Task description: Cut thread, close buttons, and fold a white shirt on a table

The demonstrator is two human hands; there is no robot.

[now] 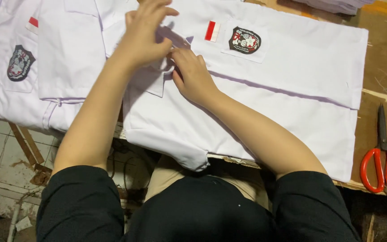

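Your left hand (144, 33) and right hand (193, 74) both pinch the white shirt's (265, 103) collar; red-handled scissors (383, 161) lie right.

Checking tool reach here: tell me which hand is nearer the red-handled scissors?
Right. The right hand rests on the white shirt, well left of the scissors; the left hand is farther left, at the collar.
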